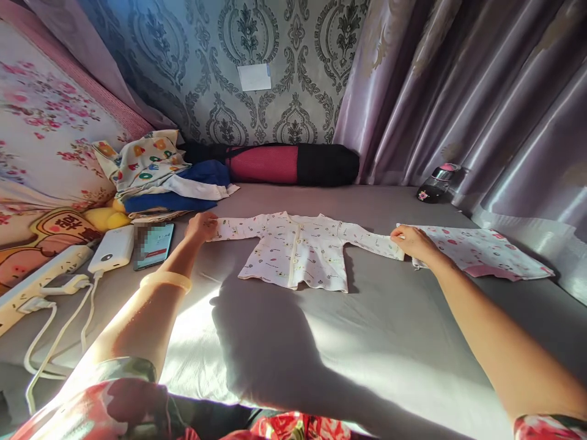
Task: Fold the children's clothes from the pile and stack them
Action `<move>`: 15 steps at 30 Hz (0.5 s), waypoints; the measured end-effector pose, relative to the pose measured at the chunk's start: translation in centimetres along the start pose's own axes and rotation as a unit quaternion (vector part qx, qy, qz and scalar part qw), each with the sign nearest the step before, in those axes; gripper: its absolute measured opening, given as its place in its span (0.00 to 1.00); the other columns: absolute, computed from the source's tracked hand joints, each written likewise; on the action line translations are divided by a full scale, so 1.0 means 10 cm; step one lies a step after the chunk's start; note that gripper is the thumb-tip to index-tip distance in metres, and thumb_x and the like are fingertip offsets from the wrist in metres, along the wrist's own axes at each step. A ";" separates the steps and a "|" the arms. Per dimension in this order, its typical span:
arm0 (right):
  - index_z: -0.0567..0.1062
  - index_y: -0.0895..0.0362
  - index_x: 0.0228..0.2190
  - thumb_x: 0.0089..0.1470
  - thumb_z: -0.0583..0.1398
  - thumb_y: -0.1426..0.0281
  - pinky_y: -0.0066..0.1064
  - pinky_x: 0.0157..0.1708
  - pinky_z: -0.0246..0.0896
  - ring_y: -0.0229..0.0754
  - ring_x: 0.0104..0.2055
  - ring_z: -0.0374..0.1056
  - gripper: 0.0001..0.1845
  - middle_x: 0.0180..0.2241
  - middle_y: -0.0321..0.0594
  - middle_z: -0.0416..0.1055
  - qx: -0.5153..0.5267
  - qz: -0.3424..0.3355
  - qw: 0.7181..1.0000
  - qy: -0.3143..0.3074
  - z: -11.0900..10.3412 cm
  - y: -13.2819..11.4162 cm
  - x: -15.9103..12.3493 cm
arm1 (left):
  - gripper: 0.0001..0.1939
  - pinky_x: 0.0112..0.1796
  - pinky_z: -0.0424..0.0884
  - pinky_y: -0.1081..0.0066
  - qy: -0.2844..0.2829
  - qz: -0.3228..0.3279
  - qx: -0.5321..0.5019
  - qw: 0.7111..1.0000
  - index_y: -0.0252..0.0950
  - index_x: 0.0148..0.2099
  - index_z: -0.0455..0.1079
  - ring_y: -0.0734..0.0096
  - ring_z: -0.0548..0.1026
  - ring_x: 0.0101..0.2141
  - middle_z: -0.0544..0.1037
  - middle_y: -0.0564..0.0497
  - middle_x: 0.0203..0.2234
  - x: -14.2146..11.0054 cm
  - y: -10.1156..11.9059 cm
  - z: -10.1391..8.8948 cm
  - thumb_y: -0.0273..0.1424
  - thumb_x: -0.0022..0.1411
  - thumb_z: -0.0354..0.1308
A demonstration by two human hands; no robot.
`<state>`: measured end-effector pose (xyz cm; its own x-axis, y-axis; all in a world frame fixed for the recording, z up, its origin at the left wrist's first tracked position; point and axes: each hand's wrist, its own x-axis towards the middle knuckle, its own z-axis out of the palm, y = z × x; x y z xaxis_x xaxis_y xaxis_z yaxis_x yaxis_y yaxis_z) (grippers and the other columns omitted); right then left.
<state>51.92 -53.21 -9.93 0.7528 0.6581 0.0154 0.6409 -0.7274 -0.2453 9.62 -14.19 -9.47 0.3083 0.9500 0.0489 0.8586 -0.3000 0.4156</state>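
A small white baby shirt (316,250) with a tiny print and a front placket lies spread flat on the grey sheet, both sleeves stretched out sideways. My left hand (202,227) is closed on the cuff of the sleeve at the left. At the right, my right hand (415,243) pinches the other cuff between thumb and fingers. Just beyond that hand lies a folded white cloth with pink prints and a pink edge (490,247).
Left of my left arm are a phone (155,245), a white power bank (111,249) and a power strip (43,284) with cables. Behind are piled clothes (151,162) and a red-black roll (293,164). A bottle (437,183) stands by the curtain (413,91).
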 end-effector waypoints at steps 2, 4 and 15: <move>0.78 0.54 0.38 0.58 0.55 0.69 0.34 0.37 0.60 0.50 0.44 0.71 0.11 0.43 0.47 0.76 -0.034 -0.003 0.999 0.008 0.06 0.01 -0.03 | 0.20 0.47 0.69 0.57 -0.005 0.003 0.022 1.000 0.37 0.55 0.71 0.48 0.71 0.52 0.75 0.38 0.50 -0.03 0.02 0.03 0.31 0.63 0.49; 0.78 0.54 0.40 0.59 0.53 0.69 0.35 0.38 0.60 0.51 0.47 0.69 0.14 0.48 0.48 0.74 -0.059 -0.014 0.998 0.021 0.11 0.01 -0.07 | 0.21 0.49 0.68 0.55 0.005 0.016 0.046 0.999 0.37 0.58 0.68 0.46 0.69 0.54 0.72 0.37 0.53 -0.08 0.04 0.06 0.30 0.64 0.48; 0.77 0.56 0.43 0.62 0.47 0.70 0.33 0.37 0.58 0.48 0.43 0.69 0.20 0.44 0.51 0.74 -0.099 -0.022 0.990 0.099 0.11 -0.57 -0.44 | 0.13 0.48 0.66 0.56 -0.045 0.078 0.073 0.993 0.37 0.38 0.76 0.50 0.74 0.45 0.79 0.44 0.36 -0.56 0.44 0.20 0.39 0.61 0.55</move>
<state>44.78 -51.77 -9.70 0.7256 0.6530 0.2170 0.6758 -0.7356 -0.0460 12.50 -21.04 -9.72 0.4726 0.8811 0.0184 0.8455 -0.4592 0.2724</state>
